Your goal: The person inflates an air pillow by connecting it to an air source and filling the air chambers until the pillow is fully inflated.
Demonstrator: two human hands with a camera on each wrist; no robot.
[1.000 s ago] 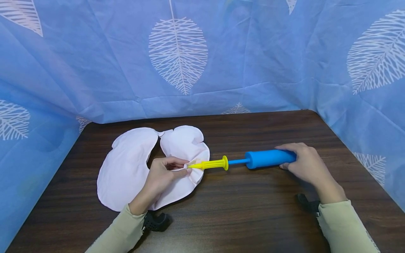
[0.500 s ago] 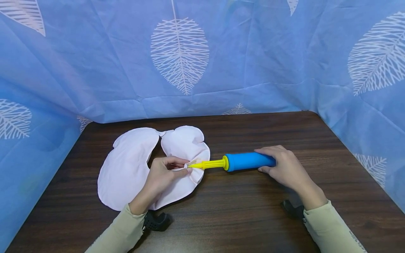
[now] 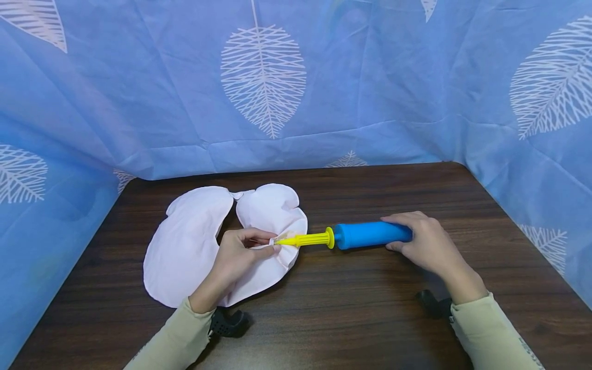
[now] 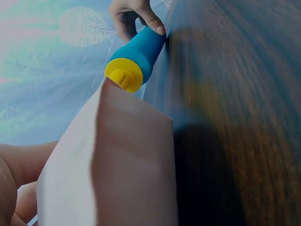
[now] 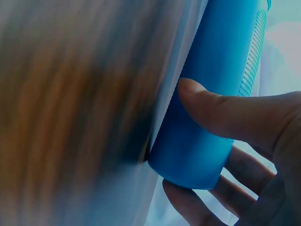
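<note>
A pale pink inflatable neck pillow (image 3: 180,246) lies on the table, its two lobes joined by a small tab at the far side. My left hand (image 3: 236,256) pinches its valve, where the tip of a yellow nozzle (image 3: 307,240) meets it; the fingers partly hide the joint. Behind that nozzle is the blue barrel of a hand pump (image 3: 365,235), with a short bit of rod showing between them. My right hand (image 3: 430,242) grips the barrel's right end, thumb on the near side, as the right wrist view also shows.
The dark wood-grain table (image 3: 351,318) extends around the pillow and pump. A blue curtain (image 3: 370,77) with white leaf prints hangs behind it and along both sides. Black wrist devices (image 3: 228,325) sit under the sleeves.
My right hand slid the pump barrel left against the yellow nozzle's flange, then drew it back slightly right, baring a little rod. My left hand and the pillow stay in place.
</note>
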